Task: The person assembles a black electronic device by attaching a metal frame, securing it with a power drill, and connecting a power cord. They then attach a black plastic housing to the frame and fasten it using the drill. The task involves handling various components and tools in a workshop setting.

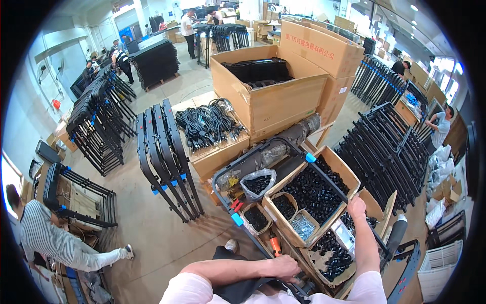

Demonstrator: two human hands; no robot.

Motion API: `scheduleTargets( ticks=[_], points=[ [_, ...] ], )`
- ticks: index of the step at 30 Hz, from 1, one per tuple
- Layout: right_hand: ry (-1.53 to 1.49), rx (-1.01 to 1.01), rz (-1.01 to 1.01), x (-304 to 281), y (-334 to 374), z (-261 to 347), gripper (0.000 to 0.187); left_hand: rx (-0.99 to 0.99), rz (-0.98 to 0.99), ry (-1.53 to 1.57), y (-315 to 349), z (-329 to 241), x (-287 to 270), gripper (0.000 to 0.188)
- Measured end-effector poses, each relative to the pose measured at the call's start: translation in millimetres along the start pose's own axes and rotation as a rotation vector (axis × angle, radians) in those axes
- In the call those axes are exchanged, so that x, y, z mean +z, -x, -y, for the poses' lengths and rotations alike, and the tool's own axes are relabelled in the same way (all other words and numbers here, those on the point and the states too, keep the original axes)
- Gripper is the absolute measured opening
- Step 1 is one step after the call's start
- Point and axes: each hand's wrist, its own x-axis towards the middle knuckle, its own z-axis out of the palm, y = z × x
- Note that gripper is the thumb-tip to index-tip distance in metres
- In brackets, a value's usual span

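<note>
A black U-shaped tube frame (pixel 252 153) with blue bands lies tilted across the bins in front of me. My right hand (pixel 357 206) is closed around its right leg, above a box of small black parts (pixel 316 190). My left hand (pixel 286 267) is closed at the near end of the left leg; its fingertips are partly hidden. Just beyond that hand is an orange-handled tool (pixel 275 244). Small bins of black pieces (pixel 256 218) and silver screws (pixel 304 226) sit between the legs. More black parts (pixel 331 258) lie in a nearer tray.
Black cables (pixel 208 124) are heaped on a carton left of a big open cardboard box (pixel 283 109). Folded black frames stand at left (pixel 164 152) and right (pixel 382 152). A person in a striped shirt (pixel 43 228) works at far left; another (pixel 441 126) stands at right.
</note>
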Motion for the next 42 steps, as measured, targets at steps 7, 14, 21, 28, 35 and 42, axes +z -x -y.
scheduleTargets(
  ticks=[7,14,21,28,35,42],
  points=[
    [0.060,-0.009,0.050,-26.3,51.0,19.1,0.046,0.229,-0.281,0.098,24.7,4.0,-8.9,0.054],
    [-0.322,-0.410,0.634,-143.8,258.8,170.0,0.040,-0.250,-0.642,0.128,112.5,117.4,-82.5,0.047],
    [-0.300,-0.266,0.605,-169.2,358.6,216.6,0.049,-0.751,-1.228,0.412,193.0,309.2,-206.3,0.038],
    [0.268,0.215,0.492,-122.9,368.8,229.4,0.058,-1.189,-1.238,0.380,236.3,487.9,-322.0,0.048],
    [0.350,0.220,0.724,-136.6,382.9,252.4,0.063,-1.381,-0.980,0.514,236.2,543.7,-352.5,0.060],
    [0.471,0.225,0.839,-135.7,370.0,249.5,0.028,-1.436,-1.032,0.543,239.9,568.7,-361.3,0.043]
  ],
)
